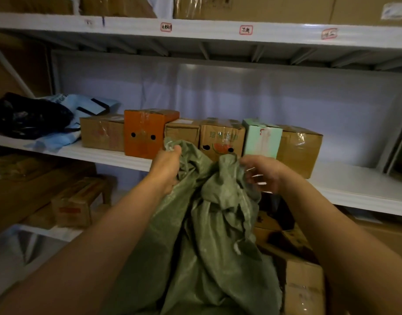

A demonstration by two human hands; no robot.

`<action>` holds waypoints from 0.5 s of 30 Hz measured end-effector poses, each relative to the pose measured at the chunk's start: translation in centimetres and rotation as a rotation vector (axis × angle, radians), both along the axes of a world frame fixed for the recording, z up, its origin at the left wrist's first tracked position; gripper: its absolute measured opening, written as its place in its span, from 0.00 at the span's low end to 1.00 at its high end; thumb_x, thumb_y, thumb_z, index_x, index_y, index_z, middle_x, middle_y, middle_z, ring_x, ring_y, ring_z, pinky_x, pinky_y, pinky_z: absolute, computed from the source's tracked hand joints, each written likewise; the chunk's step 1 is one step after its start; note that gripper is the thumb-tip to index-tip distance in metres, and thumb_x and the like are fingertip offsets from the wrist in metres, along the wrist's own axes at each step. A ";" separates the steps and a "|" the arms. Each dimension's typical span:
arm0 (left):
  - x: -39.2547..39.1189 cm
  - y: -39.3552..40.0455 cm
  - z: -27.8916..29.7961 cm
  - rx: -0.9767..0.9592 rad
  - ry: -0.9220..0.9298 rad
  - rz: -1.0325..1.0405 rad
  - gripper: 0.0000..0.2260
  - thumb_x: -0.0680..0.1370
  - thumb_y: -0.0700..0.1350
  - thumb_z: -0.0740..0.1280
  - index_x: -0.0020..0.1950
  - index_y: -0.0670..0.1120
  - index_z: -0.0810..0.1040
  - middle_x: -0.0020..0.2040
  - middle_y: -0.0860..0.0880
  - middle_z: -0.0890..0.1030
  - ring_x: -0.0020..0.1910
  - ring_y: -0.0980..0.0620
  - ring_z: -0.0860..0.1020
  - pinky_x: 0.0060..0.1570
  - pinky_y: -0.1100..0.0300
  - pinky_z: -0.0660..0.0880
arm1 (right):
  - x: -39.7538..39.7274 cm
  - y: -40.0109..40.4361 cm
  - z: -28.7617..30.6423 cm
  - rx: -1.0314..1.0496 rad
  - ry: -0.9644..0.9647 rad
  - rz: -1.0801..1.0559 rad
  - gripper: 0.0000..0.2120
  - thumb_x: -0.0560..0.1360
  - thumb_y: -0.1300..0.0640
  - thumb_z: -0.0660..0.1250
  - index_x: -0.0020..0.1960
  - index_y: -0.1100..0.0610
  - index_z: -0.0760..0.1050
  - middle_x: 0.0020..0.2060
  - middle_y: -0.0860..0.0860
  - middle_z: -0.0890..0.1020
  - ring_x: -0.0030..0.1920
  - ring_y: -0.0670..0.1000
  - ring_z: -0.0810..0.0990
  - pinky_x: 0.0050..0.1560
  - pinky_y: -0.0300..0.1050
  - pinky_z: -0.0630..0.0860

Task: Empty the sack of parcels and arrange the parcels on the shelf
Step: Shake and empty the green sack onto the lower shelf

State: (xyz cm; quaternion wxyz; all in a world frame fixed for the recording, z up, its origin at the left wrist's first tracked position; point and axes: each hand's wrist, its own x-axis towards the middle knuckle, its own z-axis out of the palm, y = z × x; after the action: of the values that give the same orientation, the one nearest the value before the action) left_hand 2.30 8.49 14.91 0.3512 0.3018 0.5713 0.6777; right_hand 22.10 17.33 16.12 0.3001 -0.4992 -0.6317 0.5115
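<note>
Both hands pinch the green sack (209,223) before the shelf's front edge (109,156): left hand (166,169) its bunched rim, right hand (262,172) a fold, fingers blurred; sack contents hidden.

Row of boxes (195,135) filling the shelf (363,189) middle, bare shelf board right of them, bags (31,119) blocking the left end

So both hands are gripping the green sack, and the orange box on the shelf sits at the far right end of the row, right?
Not quite. The head view shows both hands, left and right, gripping the green sack, but the orange box sits near the left end of the row on the shelf.
</note>
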 end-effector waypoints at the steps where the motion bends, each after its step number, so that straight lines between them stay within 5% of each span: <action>1: 0.2 -0.1 -0.2 -0.027 0.097 -0.018 0.13 0.81 0.51 0.57 0.63 0.47 0.68 0.61 0.44 0.76 0.56 0.41 0.77 0.54 0.42 0.77 | -0.3 -0.3 0.1 0.104 -0.102 -0.013 0.09 0.73 0.52 0.68 0.40 0.57 0.75 0.34 0.53 0.76 0.35 0.51 0.74 0.38 0.42 0.70; 4: 1.2 -0.3 -1.2 -0.073 0.246 -0.197 0.12 0.82 0.50 0.57 0.64 0.50 0.64 0.64 0.45 0.73 0.60 0.42 0.75 0.56 0.42 0.76 | -1.5 -1.0 0.3 0.159 -0.120 0.016 0.10 0.77 0.57 0.64 0.38 0.59 0.73 0.29 0.53 0.77 0.25 0.49 0.78 0.31 0.40 0.73; 6: 1.9 -1.0 -2.0 -0.075 0.218 -0.387 0.18 0.80 0.54 0.58 0.69 0.52 0.64 0.65 0.47 0.75 0.60 0.46 0.75 0.53 0.49 0.76 | -2.2 -1.4 0.2 0.105 -0.038 0.013 0.13 0.78 0.58 0.62 0.36 0.59 0.71 0.23 0.52 0.77 0.20 0.48 0.78 0.25 0.38 0.75; 8: 2.1 -1.3 -3.0 -0.054 0.255 -0.457 0.30 0.73 0.66 0.64 0.71 0.55 0.63 0.67 0.49 0.74 0.64 0.48 0.74 0.60 0.47 0.72 | -2.8 -1.3 0.2 0.062 0.045 0.012 0.15 0.79 0.58 0.60 0.35 0.59 0.71 0.19 0.50 0.76 0.18 0.46 0.77 0.23 0.37 0.74; 11: 2.0 -1.0 -4.3 -0.104 0.662 -0.300 0.46 0.56 0.71 0.72 0.69 0.55 0.64 0.67 0.50 0.72 0.66 0.48 0.71 0.66 0.45 0.68 | -3.7 -1.0 0.4 -0.064 0.249 0.045 0.15 0.81 0.55 0.58 0.37 0.58 0.71 0.18 0.49 0.77 0.19 0.45 0.77 0.22 0.36 0.75; 13: 1.8 -0.8 -4.9 -0.106 0.763 -0.101 0.33 0.64 0.57 0.75 0.66 0.50 0.69 0.63 0.48 0.75 0.63 0.47 0.73 0.64 0.47 0.70 | -4.4 -0.9 0.2 -0.160 0.425 0.098 0.11 0.81 0.55 0.57 0.44 0.58 0.73 0.21 0.49 0.79 0.22 0.45 0.79 0.23 0.37 0.77; 15: 1.1 -0.8 -4.9 -0.101 0.644 0.013 0.20 0.73 0.45 0.71 0.64 0.47 0.73 0.61 0.47 0.78 0.62 0.45 0.75 0.63 0.52 0.70 | -4.7 -0.4 -0.3 -0.067 0.451 0.129 0.06 0.80 0.60 0.60 0.56 0.59 0.72 0.35 0.53 0.85 0.35 0.48 0.84 0.32 0.40 0.80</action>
State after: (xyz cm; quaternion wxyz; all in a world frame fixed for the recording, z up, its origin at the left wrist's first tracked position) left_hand 3.36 7.68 10.00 0.1626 0.4792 0.6879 0.5203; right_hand 17.42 16.95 15.83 0.3837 -0.3406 -0.5620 0.6488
